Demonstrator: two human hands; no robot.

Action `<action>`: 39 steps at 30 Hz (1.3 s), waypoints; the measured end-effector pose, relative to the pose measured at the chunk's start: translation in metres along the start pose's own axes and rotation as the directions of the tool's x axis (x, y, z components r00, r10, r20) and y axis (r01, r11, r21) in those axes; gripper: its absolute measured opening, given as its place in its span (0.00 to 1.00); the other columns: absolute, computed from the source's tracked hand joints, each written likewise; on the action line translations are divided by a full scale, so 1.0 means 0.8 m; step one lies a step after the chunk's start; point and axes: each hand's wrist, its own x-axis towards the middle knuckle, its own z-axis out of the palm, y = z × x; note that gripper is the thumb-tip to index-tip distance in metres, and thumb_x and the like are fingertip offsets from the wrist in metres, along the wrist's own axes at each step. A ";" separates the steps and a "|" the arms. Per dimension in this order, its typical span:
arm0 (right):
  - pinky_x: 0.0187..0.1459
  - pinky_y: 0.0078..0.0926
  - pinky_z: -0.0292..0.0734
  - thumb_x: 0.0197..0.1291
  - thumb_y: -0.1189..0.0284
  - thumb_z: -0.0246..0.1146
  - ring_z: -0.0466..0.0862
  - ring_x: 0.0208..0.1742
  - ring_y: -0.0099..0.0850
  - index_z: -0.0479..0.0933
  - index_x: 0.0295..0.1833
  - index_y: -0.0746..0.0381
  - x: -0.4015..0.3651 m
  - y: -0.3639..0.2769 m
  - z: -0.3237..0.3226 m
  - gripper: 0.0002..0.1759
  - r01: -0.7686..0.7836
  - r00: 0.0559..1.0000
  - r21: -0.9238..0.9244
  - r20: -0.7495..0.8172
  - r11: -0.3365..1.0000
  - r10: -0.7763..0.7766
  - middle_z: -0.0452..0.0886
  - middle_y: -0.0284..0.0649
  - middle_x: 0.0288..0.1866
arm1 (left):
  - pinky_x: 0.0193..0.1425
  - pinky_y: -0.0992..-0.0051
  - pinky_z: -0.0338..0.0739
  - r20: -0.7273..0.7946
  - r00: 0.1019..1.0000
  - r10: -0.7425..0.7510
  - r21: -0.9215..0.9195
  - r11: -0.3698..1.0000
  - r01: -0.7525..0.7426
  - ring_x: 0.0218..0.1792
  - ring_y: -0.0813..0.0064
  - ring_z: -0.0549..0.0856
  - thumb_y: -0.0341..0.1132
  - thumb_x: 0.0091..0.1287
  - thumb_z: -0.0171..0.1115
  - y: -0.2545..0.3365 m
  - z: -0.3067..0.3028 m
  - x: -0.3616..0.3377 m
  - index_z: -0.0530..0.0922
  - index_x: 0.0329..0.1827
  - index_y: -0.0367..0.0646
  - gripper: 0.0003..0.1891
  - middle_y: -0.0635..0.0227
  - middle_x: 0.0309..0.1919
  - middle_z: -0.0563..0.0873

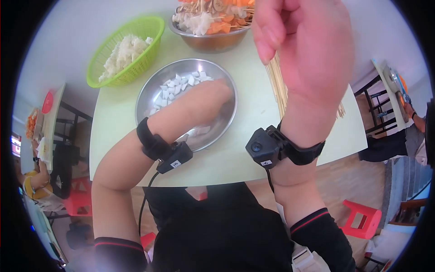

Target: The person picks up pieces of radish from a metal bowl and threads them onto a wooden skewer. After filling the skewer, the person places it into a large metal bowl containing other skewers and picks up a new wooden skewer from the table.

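A round metal tray holds white cut pieces. Over its right part lies my left hand, back up, its fingers hidden beneath it. Farther right, my right hand is raised above a bundle of thin wooden sticks, its fingers curled; what they hold, if anything, cannot be made out. Each wrist wears a black strap with a small camera.
A green basket of white shredded food stands at the back left. Behind the tray is a metal bowl of skewered food. Red stools stand on the floor; other people are at tables on both sides.
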 end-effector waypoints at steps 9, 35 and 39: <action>0.18 0.17 0.62 0.70 0.68 0.46 0.66 0.11 0.22 0.77 0.41 0.70 -0.022 0.009 0.010 0.18 -0.006 0.998 -0.156 0.058 0.988 0.015 0.62 0.31 0.11 | 0.40 0.68 0.77 -0.202 0.979 -0.029 -0.257 0.966 -0.025 0.33 0.59 0.82 0.24 0.49 0.64 -0.029 0.007 -0.028 0.77 0.36 0.36 0.10 0.57 0.33 0.82; 0.22 0.14 0.67 0.73 0.68 0.46 0.69 0.16 0.17 0.75 0.49 0.68 -0.290 0.113 -0.028 0.16 -0.648 0.665 -0.279 0.246 0.708 0.705 0.69 0.29 0.15 | 0.53 0.75 0.76 -0.484 0.487 -0.727 -0.795 0.132 -0.592 0.43 0.75 0.82 0.21 0.59 0.65 -0.030 0.049 -0.233 0.77 0.48 0.34 0.13 0.64 0.40 0.83; 0.22 0.12 0.65 0.72 0.68 0.47 0.68 0.16 0.15 0.76 0.48 0.67 -0.291 0.109 -0.029 0.16 -0.632 0.664 -0.348 0.217 0.692 0.715 0.69 0.28 0.14 | 0.51 0.78 0.76 -0.497 0.451 -0.741 -0.790 0.172 -0.588 0.42 0.77 0.82 0.21 0.58 0.66 -0.039 0.054 -0.228 0.78 0.46 0.35 0.13 0.66 0.39 0.83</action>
